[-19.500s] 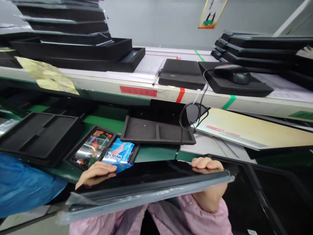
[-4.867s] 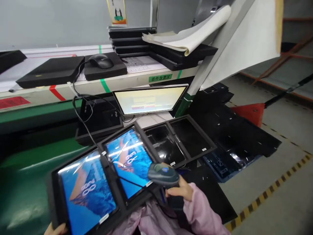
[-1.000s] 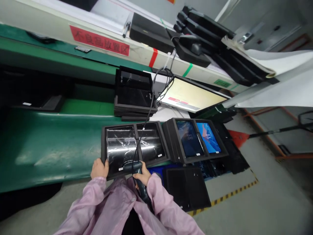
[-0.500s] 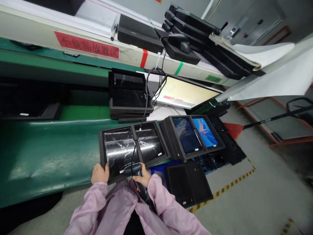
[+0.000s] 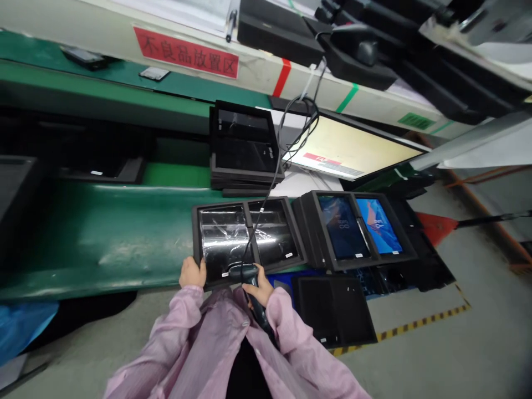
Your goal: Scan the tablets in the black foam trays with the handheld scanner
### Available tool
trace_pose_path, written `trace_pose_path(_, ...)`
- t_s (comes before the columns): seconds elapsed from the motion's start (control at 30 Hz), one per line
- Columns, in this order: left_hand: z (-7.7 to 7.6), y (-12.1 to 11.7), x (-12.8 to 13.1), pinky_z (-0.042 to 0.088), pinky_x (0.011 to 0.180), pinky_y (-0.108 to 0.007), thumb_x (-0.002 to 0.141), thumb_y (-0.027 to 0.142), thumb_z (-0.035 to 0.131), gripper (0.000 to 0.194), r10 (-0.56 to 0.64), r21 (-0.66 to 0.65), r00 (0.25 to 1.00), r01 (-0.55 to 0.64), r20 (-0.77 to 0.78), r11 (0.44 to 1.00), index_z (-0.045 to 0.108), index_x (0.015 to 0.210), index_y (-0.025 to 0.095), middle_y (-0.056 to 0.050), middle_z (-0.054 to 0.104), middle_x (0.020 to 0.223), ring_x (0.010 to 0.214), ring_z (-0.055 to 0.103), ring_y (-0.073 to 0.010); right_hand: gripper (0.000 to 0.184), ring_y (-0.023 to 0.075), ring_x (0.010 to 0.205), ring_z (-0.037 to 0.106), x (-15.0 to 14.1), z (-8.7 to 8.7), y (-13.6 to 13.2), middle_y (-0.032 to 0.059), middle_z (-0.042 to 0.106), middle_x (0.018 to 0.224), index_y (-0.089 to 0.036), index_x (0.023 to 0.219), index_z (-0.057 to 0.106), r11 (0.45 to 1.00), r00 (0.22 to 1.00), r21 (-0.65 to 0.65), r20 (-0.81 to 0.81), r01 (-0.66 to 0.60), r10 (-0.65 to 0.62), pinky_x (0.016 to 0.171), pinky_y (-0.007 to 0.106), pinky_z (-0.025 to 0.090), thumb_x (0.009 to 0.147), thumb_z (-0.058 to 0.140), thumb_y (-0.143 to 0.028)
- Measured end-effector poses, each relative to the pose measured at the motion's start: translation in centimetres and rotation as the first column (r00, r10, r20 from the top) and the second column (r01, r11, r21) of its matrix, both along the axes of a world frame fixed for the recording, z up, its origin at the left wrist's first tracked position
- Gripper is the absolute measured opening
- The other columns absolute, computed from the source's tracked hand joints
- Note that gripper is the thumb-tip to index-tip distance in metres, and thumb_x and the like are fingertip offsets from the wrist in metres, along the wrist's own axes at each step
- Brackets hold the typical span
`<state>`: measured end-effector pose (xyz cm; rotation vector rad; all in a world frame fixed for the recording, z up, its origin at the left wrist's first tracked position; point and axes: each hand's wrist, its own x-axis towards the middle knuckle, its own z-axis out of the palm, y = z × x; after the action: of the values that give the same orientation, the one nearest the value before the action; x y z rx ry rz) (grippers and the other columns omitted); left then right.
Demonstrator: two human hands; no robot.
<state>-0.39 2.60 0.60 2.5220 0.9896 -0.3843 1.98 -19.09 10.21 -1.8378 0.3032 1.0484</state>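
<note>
My left hand (image 5: 192,272) grips the near left corner of a black foam tray (image 5: 196,233) that rests on the edge of the green conveyor belt (image 5: 103,238). The tray holds two dark tablets under shiny film, one in each compartment. My right hand (image 5: 260,285) is closed round the handle of a black barcode scanner (image 5: 243,271). The scanner's head points at the near edge of the left tablet (image 5: 222,238), by its small white label. The scanner's cable runs up across the tray toward the shelf.
A second tray (image 5: 310,233) to the right holds two lit tablets. A stack of black trays (image 5: 243,149) and a lit monitor (image 5: 353,149) stand behind. An empty black tray (image 5: 332,310) lies on the floor. The shelf above carries a mouse (image 5: 366,52) and foam pads.
Since a second ago both hands keep their holds on the tray and the scanner. The view has shifted down and left, so everything sits further right in the frame.
</note>
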Motion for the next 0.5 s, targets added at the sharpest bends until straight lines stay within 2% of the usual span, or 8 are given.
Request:
trace_pose_path(0.27, 0.07, 0.06, -0.01, 0.042, 0.076, -0.034, 0.090, 0.042, 0.031, 0.036, 0.017, -0.014, 1.000, -0.017, 0.010, 1.000, 0.049, 0.100, 0.013, -0.015, 0.056, 0.103, 0.100, 0.055, -0.0263, 0.069, 0.0163, 0.039, 0.055, 0.33, 0.31, 0.59, -0.0073, 0.055, 0.059, -0.025, 0.131, 0.011, 0.999, 0.999, -0.023, 0.001, -0.043, 0.043, 0.044, 0.032, 0.049, 0.078, 0.055, -0.024)
trace_pose_path(0.5, -0.51, 0.20, -0.38, 0.043, 0.073, -0.035, 0.090, 0.044, 0.028, 0.038, -0.001, -0.006, 1.000, 0.001, 0.027, 1.000, 0.048, 0.100, 0.013, -0.015, 0.056, 0.102, 0.098, 0.055, -0.0272, 0.074, 0.0152, 0.042, 0.055, 0.37, -0.08, 0.45, -0.0059, 0.055, 0.065, -0.024, 0.131, 0.012, 0.997, 0.998, -0.057, -0.002, -0.059, 0.059, 0.051, 0.035, 0.050, 0.075, 0.060, -0.029)
